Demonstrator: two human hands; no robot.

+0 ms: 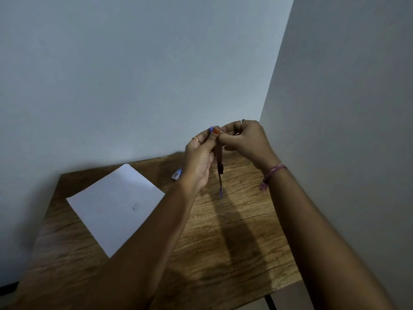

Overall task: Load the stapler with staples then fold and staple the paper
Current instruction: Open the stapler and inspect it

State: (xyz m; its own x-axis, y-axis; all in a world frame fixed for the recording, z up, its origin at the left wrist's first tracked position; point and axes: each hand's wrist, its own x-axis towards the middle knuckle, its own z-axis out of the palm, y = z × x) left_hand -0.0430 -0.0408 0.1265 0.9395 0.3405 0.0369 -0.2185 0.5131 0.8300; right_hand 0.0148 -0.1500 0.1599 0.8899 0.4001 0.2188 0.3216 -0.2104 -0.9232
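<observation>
Wooden table (223, 242) in wall corner | paper (116, 206) flat | both hands (223, 148) clamped on stapler (220, 162)

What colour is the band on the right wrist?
Pink, seen in the head view: the band sits on the right wrist, a loose end hanging.

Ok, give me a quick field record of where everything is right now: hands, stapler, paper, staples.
left hand: raised above the table, gripping the stapler near its upper end
right hand: fingertips pinching at the stapler's top end; whether it holds staples cannot be told
stapler: held in the air, hanging roughly vertical, blue tip at the bottom
paper: flat and unfolded on the table, left of the hands, small circled mark on it
small box: on the table behind the left hand, possibly staples
table: wood-grain, set in a wall corner
</observation>
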